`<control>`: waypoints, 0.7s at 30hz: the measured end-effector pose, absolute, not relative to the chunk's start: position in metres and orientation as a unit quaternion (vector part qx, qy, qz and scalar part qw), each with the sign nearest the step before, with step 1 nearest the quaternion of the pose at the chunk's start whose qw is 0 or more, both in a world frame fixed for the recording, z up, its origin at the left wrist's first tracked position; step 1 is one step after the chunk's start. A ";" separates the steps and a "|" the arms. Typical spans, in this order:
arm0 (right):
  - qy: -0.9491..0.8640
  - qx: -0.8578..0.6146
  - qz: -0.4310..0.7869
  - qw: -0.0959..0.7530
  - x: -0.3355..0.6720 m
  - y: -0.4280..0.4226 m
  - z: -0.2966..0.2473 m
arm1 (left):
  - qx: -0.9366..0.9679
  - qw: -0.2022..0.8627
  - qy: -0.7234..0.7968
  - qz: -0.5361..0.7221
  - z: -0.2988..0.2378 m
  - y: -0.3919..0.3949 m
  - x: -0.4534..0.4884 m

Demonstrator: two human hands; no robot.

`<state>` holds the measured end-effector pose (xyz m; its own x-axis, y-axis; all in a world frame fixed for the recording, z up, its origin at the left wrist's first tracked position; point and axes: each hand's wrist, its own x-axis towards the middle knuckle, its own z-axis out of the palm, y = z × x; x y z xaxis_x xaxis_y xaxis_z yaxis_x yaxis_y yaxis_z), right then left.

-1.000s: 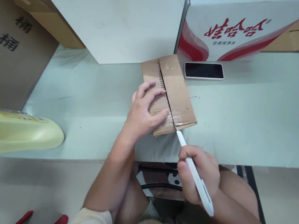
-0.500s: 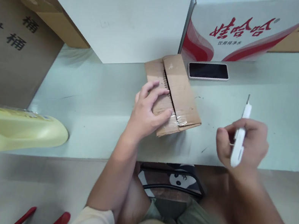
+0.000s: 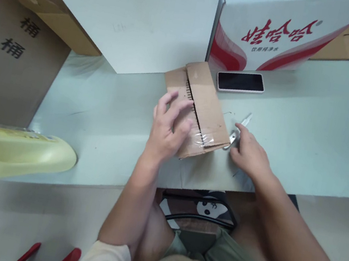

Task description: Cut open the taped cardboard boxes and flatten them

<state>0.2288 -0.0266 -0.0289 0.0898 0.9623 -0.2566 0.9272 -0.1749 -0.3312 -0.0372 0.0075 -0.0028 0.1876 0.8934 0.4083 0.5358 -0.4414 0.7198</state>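
A small brown cardboard box [image 3: 211, 105], with clear tape over its near end and a dark slit along its top seam, lies slanted on the pale table. My left hand [image 3: 169, 125] is over the box's left side, fingers spread and curved, gripping nothing. Beside the box's right corner lies a white utility knife [image 3: 245, 119] on the tabletop. My right hand [image 3: 251, 153] is at the knife's right, its thumb and forefinger apart near the handle. Its other fingers are partly hidden.
A phone [image 3: 241, 82] lies behind the box. Large white cartons [image 3: 138, 29] and a red-and-white printed carton [image 3: 271, 39] stand along the back. At the left are a pale yellow bottle [image 3: 22, 153] and a big brown carton [image 3: 5, 73]. The table's front edge is close to me.
My right hand has moved left and down to the table beside the box. The utility knife has left its grip and lies on the tabletop. My left hand's fingers have lifted slightly.
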 end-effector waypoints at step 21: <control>-0.633 -0.684 0.177 0.317 0.219 -0.031 -0.031 | 0.811 0.198 0.387 0.392 0.021 -0.004 -0.043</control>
